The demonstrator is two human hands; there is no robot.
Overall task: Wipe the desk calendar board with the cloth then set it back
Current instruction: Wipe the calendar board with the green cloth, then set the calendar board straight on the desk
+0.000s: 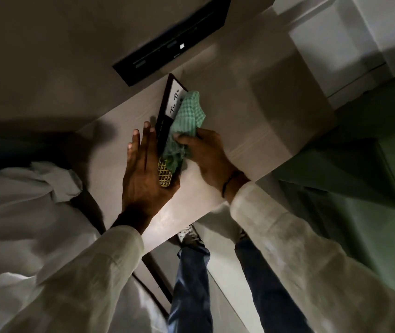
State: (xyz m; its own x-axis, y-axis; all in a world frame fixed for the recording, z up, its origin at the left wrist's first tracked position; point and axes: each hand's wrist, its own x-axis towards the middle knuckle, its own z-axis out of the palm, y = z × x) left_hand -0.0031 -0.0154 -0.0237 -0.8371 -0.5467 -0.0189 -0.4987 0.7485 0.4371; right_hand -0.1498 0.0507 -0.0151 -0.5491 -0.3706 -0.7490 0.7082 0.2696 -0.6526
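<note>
Both grips are ours to report: our right hand (206, 157) is clamped on the bunched green checked cloth (188, 116), fingers pinching its near end, while our left hand (143, 174) lies flat and open-fingered against the back of the calendar board (165, 109), thumb hooked under its near corner. So the left grip braces and supports the board more than it closes on it.

Board position: propped on edge on the pale tabletop (227, 97), tilted, its face turned toward the cloth. White "To Do" strip shows at the far end; a gold grid shows at the near end, by the left thumb.

Key relation: the board's long axis runs away from us, from the left palm toward the black unit (172, 42) beyond it. Cloth lies on the board's face, covering its middle, to the right of the left hand. Right hand is the nearer one for wiping.

Judgement: wiping is under way; strokes should run along the long axis. Setting back is not yet done.
</note>
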